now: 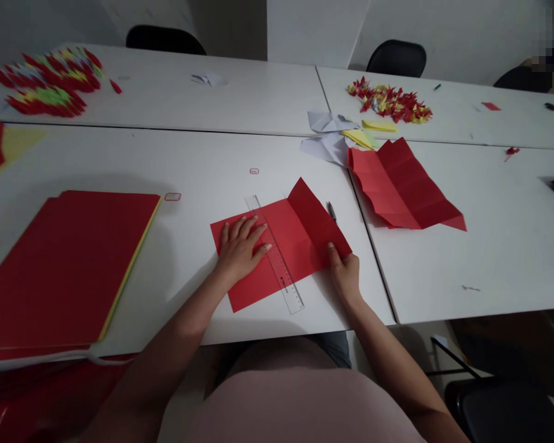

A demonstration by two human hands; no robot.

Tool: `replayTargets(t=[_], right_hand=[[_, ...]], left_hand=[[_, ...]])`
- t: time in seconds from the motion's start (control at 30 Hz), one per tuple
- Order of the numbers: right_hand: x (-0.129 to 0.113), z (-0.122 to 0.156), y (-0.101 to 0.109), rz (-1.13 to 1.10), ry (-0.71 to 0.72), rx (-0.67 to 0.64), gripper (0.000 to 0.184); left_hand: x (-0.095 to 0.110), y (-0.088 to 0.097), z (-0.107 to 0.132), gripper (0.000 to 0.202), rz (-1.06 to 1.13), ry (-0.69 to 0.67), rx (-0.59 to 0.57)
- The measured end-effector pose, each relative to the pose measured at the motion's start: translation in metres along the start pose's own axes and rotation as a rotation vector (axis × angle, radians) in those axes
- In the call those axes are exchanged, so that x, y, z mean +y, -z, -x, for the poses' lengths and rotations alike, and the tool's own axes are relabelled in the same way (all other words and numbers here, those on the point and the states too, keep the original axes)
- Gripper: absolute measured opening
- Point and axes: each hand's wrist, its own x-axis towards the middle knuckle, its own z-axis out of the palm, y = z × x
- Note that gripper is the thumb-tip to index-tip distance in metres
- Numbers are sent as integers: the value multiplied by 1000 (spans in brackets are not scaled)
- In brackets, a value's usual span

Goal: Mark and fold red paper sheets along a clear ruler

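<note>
A sheet of red paper lies on the white table in front of me, its right part bent up along a crease. Across it, at a slant, rests a clear ruler. My left hand is spread flat on the paper's left part, fingertips beside the ruler's edge. With thumb on top, my right hand pinches the near right corner of the raised flap; the fingers beneath are hidden. Just beyond the flap a dark pen lies on the table.
On the left is a stack of red and yellow paper. A creased red sheet stands to the right, near folded white paper. Folded red and yellow pieces and a colourful pile lie farther back. Black chairs stand behind.
</note>
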Motion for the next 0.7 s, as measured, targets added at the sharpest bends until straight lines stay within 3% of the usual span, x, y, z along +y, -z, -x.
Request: replayTargets(t=[0.23, 0.43, 0.57, 0.7], right_hand=[[4, -1, 4, -44, 22, -60, 47], [10, -6, 28, -352, -91, -498, 56], [12, -10, 44, -431, -20, -762, 77], [12, -16, 44, -400, 49, -981, 77]], left_hand=[[-1, -3, 0, 58, -55, 4, -26], [0, -3, 2, 59, -85, 5, -38], [0, -4, 3, 59, -64, 6, -46], [-1, -6, 3, 58, -52, 7, -43]])
